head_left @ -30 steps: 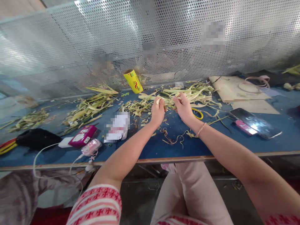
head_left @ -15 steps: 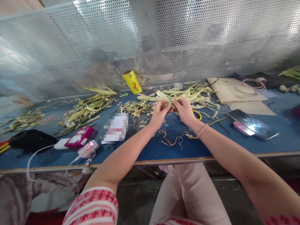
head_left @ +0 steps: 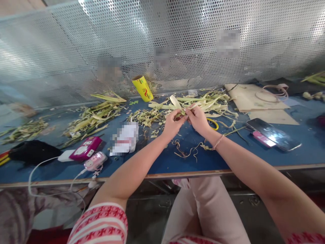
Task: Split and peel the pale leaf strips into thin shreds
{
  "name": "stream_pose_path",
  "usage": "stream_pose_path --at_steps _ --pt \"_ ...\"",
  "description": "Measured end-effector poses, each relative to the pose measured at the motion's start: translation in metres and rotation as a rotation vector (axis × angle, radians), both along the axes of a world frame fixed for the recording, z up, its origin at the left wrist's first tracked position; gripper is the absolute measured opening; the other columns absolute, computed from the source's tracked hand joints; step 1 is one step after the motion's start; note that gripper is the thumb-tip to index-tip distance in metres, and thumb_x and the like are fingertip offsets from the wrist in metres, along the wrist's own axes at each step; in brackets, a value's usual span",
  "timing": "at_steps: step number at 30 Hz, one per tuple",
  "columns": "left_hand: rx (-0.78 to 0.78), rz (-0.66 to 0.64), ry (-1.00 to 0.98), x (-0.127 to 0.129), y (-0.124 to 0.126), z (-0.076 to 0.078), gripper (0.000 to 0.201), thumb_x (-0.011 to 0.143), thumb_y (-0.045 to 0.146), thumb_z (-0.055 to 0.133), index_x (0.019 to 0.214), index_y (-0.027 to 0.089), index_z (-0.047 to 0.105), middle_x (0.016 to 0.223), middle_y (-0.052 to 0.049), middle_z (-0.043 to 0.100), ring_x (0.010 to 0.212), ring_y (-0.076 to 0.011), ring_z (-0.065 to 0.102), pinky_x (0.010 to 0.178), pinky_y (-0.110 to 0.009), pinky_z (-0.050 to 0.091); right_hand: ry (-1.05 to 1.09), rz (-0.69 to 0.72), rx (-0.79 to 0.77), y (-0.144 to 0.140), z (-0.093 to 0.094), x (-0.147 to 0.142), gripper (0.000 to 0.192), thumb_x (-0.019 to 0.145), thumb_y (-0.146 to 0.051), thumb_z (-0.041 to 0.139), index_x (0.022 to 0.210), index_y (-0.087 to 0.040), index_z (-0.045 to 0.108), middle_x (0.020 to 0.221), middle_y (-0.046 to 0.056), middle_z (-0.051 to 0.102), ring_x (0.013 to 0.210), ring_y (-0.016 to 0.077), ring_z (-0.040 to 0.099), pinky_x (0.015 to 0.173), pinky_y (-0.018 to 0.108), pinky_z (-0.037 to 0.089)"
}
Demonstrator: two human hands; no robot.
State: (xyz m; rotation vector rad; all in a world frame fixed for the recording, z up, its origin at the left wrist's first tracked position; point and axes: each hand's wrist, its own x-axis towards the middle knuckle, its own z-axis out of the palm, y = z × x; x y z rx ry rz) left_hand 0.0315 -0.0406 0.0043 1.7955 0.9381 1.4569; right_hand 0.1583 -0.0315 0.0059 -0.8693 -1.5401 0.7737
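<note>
your left hand and right hand both pinch one pale leaf strip (tip pointing away), just before the husk pile.

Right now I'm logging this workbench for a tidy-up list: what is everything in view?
leaf strip: one, pale green, pinched between both hands
leaf piles: several, green-yellow, along back of table
table: one, blue
roll: one, yellow, by mesh screen
ring: one, yellow, right of hands
phone: one, dark, right side
cardboard: tan sheets, back right
pink case: one, left
black pouch: one, far left
left hand: on strip
right hand: on strip
</note>
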Motion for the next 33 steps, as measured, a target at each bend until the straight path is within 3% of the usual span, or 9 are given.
stream_pose_path --at_steps 8,17,21,27,33 --pt "-0.074 -0.068 -0.164 0.002 0.006 -0.01 0.018 0.074 0.033 0.068 0.081 0.019 0.058 0.074 0.001 0.061 0.067 -0.0107 0.054 0.062 -0.025 0.045 -0.093 -0.092 0.113 -0.003 0.002 0.001 0.021 0.087 -0.037 0.051 0.074 -0.023 0.041 0.062 -0.002 0.048 0.063 0.0137 0.05 0.056 0.028 0.037" --pt "-0.063 -0.015 -0.149 0.002 -0.002 -0.001 0.016 0.072 0.024 0.067 0.085 0.019 0.059 0.085 -0.001 0.067 0.082 -0.0138 0.061 0.074 -0.029 0.049 -0.109 -0.209 0.182 -0.013 0.006 -0.003 0.009 0.086 -0.027 0.047 0.079 -0.024 0.043 0.066 -0.002 0.05 0.063 0.0139 0.049 0.065 0.03 0.039" --pt "-0.069 -0.022 -0.141 0.0 -0.001 -0.001 0.016 0.07 0.023 0.07 0.079 0.019 0.057 0.076 0.001 0.063 0.077 -0.0132 0.059 0.071 -0.028 0.048 -0.119 -0.197 0.187 -0.013 0.007 -0.002 0.012 0.086 -0.027 0.048 0.076 -0.023 0.043 0.064 -0.003 0.049 0.062 0.0132 0.047 0.064 0.03 0.038" --pt "-0.066 -0.194 -0.214 -0.002 0.009 -0.006 0.024 0.07 0.028 0.072 0.088 0.019 0.059 0.077 0.001 0.061 0.079 -0.0132 0.057 0.074 -0.028 0.048 -0.068 -0.136 0.122 -0.011 0.006 -0.003 0.016 0.087 -0.029 0.049 0.075 -0.023 0.041 0.06 -0.004 0.046 0.059 0.0121 0.045 0.059 0.029 0.036" --pt "-0.053 -0.208 -0.173 -0.004 0.009 -0.003 0.026 0.068 0.03 0.075 0.083 0.02 0.058 0.072 0.003 0.054 0.069 -0.0106 0.052 0.066 -0.026 0.045 0.024 -0.072 0.092 -0.007 0.005 -0.004 0.017 0.087 -0.028 0.05 0.074 -0.023 0.04 0.059 -0.005 0.043 0.058 0.012 0.043 0.058 0.028 0.035"
